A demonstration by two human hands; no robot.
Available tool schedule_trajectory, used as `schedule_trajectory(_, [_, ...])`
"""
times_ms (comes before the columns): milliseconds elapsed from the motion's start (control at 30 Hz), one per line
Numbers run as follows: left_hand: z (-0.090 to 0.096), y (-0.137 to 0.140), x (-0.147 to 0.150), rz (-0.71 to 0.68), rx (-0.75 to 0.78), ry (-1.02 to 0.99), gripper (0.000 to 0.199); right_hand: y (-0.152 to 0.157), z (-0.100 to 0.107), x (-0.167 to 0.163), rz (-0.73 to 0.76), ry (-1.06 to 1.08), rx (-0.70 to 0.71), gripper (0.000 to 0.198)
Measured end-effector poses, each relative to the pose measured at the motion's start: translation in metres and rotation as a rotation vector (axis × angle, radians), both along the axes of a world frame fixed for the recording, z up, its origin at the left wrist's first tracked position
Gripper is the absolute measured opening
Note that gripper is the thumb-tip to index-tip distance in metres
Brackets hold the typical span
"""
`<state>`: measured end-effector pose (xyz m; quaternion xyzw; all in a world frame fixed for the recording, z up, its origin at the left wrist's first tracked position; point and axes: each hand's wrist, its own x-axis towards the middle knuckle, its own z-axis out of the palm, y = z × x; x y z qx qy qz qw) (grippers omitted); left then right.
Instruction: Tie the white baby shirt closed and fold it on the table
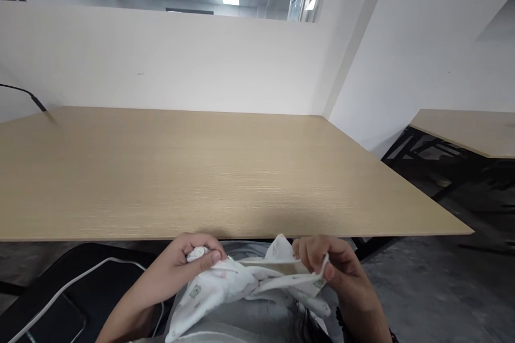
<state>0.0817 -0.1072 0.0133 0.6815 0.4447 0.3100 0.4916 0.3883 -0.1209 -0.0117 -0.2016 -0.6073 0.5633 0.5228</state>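
A white cloth point(225, 281) with small printed figures is stretched between my two hands, just below the near edge of the table and over my lap. It is bunched and twisted in the middle, and one end hangs down at the left. My left hand point(197, 257) is closed on the left part, thumb on top. In a pinch between thumb and fingers, my right hand point(333, 262) grips a strip of the cloth at the right. What kind of cloth item it is, I cannot tell from its folds.
The light wooden table point(225, 171) reaches back to a white wall point(225, 59) with a window above. A black cable point(38, 102) ends over the table's far left. At lower left, a white cord point(76, 281) crosses a black chair point(96, 262). Another table point(470, 128) stands at right.
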Motion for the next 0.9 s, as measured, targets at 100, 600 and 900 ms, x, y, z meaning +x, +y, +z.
schedule_trajectory(100, [-0.001,0.003,-0.011,0.094,0.037,-0.021,0.037,0.000,-0.003,-0.001,-0.018,0.235,0.035,0.035])
schedule_trajectory(600, [-0.010,-0.004,0.036,-0.336,0.275,0.084,0.030,-0.004,-0.003,-0.052,0.047,0.313,-0.367,0.024])
schedule_trajectory(900, [-0.012,-0.012,0.046,-0.436,0.358,0.132,0.020,0.003,0.008,-0.065,-0.284,0.511,-0.719,0.039])
